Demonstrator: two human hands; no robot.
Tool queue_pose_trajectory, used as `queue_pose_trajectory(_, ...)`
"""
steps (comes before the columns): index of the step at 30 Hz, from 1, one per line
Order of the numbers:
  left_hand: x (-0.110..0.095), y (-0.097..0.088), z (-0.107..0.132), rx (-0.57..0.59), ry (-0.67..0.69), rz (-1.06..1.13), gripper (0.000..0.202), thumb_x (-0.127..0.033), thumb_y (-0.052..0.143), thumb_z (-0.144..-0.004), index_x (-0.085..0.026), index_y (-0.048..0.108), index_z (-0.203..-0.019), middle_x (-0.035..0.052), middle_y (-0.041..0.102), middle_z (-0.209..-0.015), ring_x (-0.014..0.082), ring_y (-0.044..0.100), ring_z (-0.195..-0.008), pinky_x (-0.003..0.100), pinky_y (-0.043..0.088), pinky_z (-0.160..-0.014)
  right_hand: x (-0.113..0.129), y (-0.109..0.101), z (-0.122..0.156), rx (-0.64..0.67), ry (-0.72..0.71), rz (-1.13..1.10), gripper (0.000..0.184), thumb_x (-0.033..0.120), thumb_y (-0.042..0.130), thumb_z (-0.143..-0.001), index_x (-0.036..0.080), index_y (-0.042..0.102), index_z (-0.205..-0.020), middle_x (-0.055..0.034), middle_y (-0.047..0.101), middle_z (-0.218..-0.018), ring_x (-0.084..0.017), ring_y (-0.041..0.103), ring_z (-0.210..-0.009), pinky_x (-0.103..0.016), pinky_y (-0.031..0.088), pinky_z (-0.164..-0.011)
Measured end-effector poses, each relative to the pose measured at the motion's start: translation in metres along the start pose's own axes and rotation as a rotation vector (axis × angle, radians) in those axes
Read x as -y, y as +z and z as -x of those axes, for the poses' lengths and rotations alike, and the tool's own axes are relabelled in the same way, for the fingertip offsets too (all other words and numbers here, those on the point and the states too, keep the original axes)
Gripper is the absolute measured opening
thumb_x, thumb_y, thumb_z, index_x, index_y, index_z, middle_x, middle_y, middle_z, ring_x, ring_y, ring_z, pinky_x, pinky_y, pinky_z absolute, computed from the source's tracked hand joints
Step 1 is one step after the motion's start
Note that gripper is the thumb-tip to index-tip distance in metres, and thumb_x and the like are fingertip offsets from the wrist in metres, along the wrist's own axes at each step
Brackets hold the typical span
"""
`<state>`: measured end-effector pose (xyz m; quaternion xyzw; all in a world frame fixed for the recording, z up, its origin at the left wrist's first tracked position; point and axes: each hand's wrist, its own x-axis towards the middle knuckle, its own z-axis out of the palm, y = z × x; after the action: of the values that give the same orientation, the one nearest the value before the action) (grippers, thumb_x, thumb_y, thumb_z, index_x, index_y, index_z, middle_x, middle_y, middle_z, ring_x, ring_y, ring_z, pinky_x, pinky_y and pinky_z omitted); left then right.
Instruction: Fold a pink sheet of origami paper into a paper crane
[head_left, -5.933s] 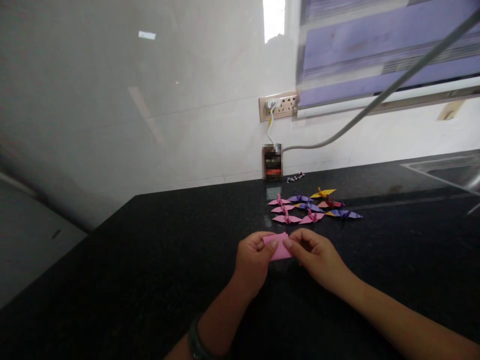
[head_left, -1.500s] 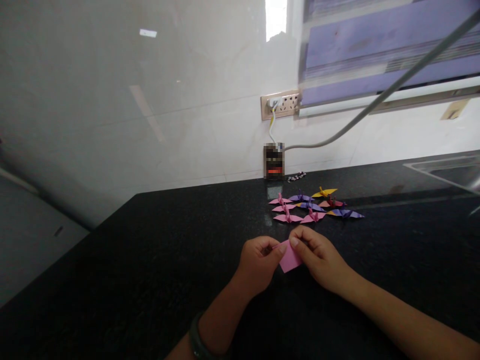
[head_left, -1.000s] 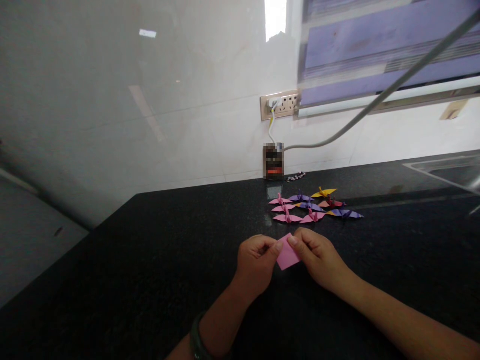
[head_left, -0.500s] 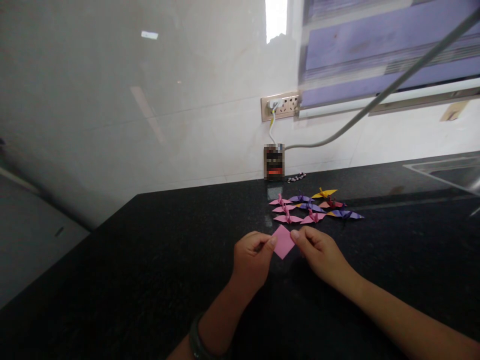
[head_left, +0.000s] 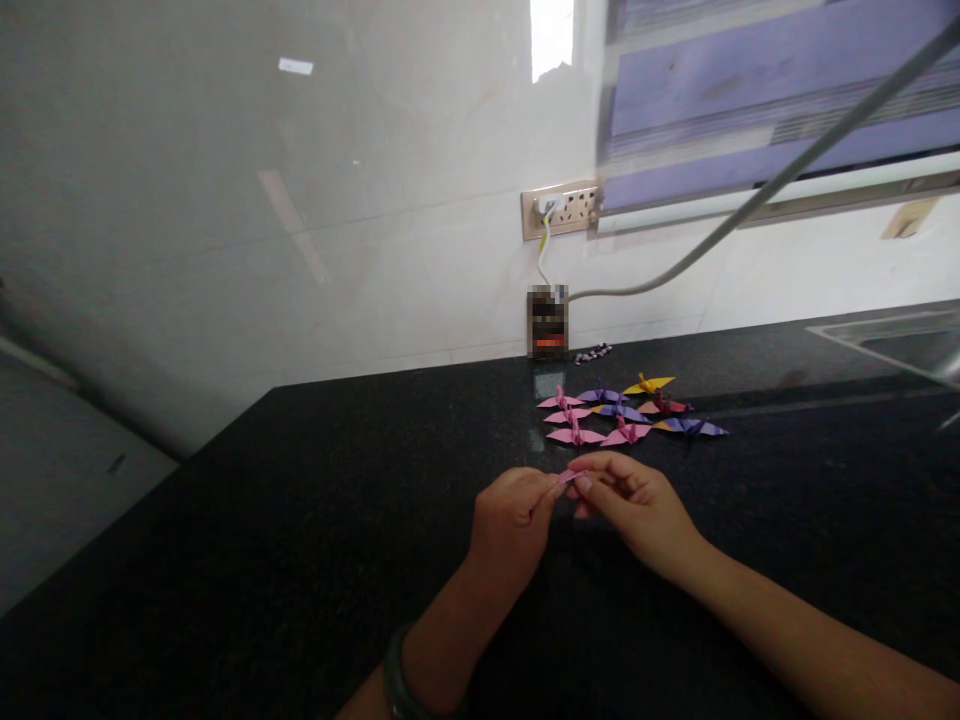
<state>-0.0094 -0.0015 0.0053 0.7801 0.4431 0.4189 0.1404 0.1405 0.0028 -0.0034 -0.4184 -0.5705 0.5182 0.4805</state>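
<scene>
Between my two hands is a piece of pink origami paper (head_left: 571,477), turned so that only a narrow strip of it shows. My left hand (head_left: 517,512) pinches its left side between thumb and fingers; a dark green bangle (head_left: 397,675) circles that wrist. On the other side, my right hand (head_left: 634,500) grips the paper with thumb and forefinger, its other fingers curled beneath. Just beyond my fingers, several folded paper cranes lie in rows on the black countertop (head_left: 337,530), among them a pink crane (head_left: 576,434), a purple crane (head_left: 690,428) and a yellow crane (head_left: 649,385).
A blurred dark box (head_left: 548,325) stands against the wall, joined by a white cord to a wall socket (head_left: 562,208). Beside it lies a beaded string (head_left: 594,354). A grey cable (head_left: 750,205) crosses the upper right. A sink edge (head_left: 885,330) shows at the right.
The pink paper, a flat diamond facing me before, is now tilted nearly edge-on. My right fingers have moved left around it, and the hands are closer together.
</scene>
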Motion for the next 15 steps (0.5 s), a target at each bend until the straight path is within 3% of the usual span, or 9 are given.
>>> queue_pose_trajectory(5,-0.0016,0.0009,-0.0001,-0.003,-0.095,0.129,0.02,-0.027,0.048,-0.078,-0.019,0.065,-0.072,0.003,0.064,-0.068,0.0133,0.056,-0.065,0.024,0.043,-0.063,-0.001,-0.0026,-0.0008,-0.044,-0.083,0.164,0.02,0.033,0.054,-0.072,0.016,0.056,-0.084,0.0008,0.055,-0.059,-0.011,0.051,-0.054,-0.023,0.042,-0.05)
queue_pose_trajectory(10,0.0003,0.0044,0.0001,0.1,-0.301,0.348,0.024,-0.033,0.051,-0.074,-0.015,0.065,-0.068,0.0038,0.061,-0.059,0.0132,0.056,-0.055,0.023,0.043,-0.052,0.0054,-0.0076,-0.0001,-0.098,-0.221,0.409,0.012,0.028,0.054,-0.073,0.018,0.059,-0.071,-0.0005,0.052,-0.062,-0.012,0.048,-0.058,-0.025,0.039,-0.054)
queue_pose_trajectory(15,0.0047,0.008,0.0024,0.14,-0.421,0.541,0.024,-0.035,0.055,-0.07,-0.013,0.065,-0.069,0.0039,0.062,-0.058,0.0131,0.057,-0.053,0.023,0.044,-0.05,0.0072,-0.0093,0.0015,-0.056,-0.212,0.385,0.019,0.03,0.049,-0.076,0.017,0.055,-0.063,-0.0003,0.05,-0.06,-0.012,0.046,-0.057,-0.024,0.038,-0.053)
